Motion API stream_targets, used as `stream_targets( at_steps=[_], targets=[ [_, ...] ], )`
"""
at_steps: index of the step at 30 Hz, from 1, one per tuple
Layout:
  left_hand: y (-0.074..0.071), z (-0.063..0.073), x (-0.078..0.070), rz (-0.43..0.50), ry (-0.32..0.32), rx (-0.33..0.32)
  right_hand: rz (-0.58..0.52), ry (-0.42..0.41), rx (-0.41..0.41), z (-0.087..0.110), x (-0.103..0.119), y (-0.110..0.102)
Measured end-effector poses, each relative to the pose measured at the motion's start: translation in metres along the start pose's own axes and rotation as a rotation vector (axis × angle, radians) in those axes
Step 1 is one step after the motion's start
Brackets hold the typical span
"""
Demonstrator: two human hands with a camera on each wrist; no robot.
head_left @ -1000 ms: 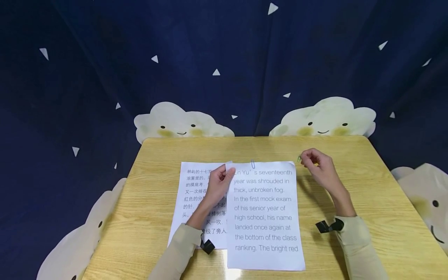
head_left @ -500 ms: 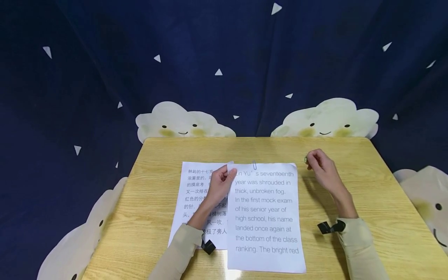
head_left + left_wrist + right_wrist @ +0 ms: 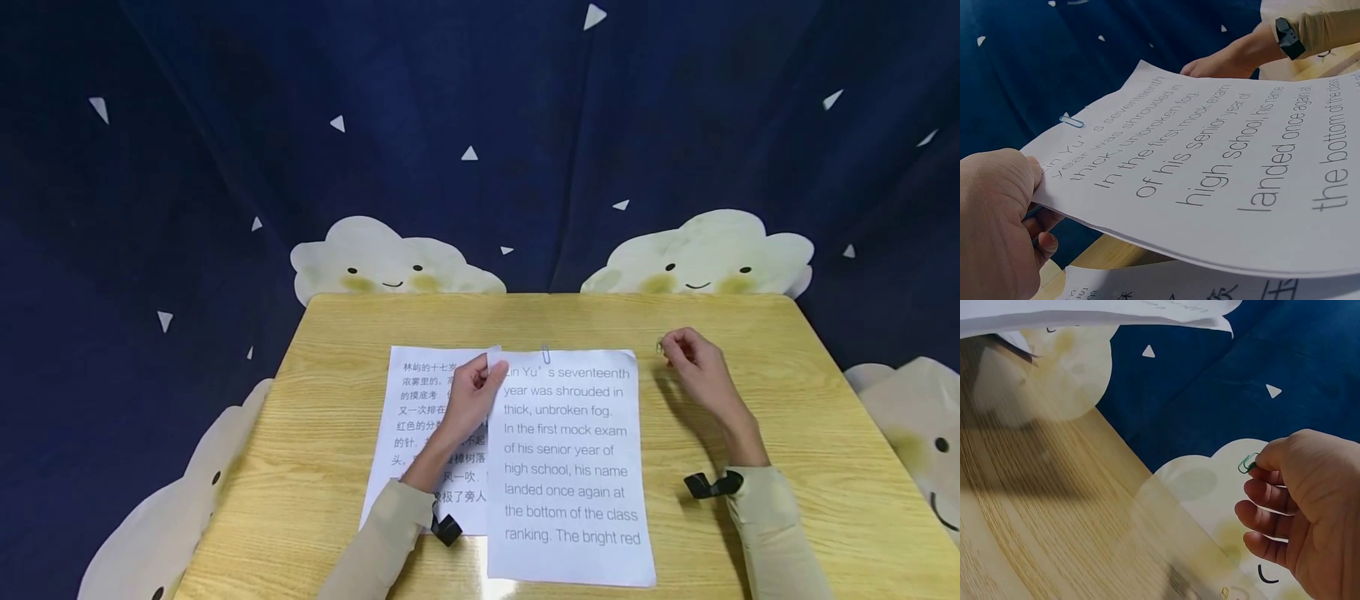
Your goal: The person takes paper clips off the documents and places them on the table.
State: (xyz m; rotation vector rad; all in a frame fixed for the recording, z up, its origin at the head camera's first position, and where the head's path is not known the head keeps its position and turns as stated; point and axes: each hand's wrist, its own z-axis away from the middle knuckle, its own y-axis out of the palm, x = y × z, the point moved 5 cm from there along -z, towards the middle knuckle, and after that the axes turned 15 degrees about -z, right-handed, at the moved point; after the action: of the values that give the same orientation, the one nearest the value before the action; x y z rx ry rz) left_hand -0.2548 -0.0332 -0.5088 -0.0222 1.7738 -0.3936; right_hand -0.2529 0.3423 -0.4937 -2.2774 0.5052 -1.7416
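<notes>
Lower centre I see the English page (image 3: 570, 471), clip (image 3: 546, 356) on its top edge, Chinese page (image 3: 414, 421) partly beneath, left.

The printed sheet (image 3: 570, 563) is of smooth, matt paper; the tabletop (image 3: 810, 367) looks like grained wood, glossy toward its near edge.

A navy curtain (image 3: 420, 75) with white triangles (image 3: 469, 154) and smiling clouds (image 3: 378, 250) fills the upper frame behind a wood-grain table (image 3: 577, 321).
</notes>
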Motion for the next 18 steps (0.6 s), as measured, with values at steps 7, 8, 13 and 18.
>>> stream_targets(
  at_steps=[7, 8, 13, 18],
  targets=[
    [-0.001, 0.001, 0.0, 0.001, -0.001, 0.0, 0.004, 0.018, 0.0, 0.0, -0.008, -0.004],
    [0.0, 0.0, 0.0, 0.002, 0.0, 0.0, 0.005, 0.024, -0.002, 0.0, -0.009, -0.005],
    [0.0, 0.0, 0.0, 0.012, -0.004, 0.001, 0.021, 0.043, -0.016, 0.0, -0.015, -0.01],
    [0.001, -0.001, 0.001, 0.023, -0.007, 0.004, 0.034, 0.059, -0.021, 0.0, -0.021, -0.012]
  ],
)
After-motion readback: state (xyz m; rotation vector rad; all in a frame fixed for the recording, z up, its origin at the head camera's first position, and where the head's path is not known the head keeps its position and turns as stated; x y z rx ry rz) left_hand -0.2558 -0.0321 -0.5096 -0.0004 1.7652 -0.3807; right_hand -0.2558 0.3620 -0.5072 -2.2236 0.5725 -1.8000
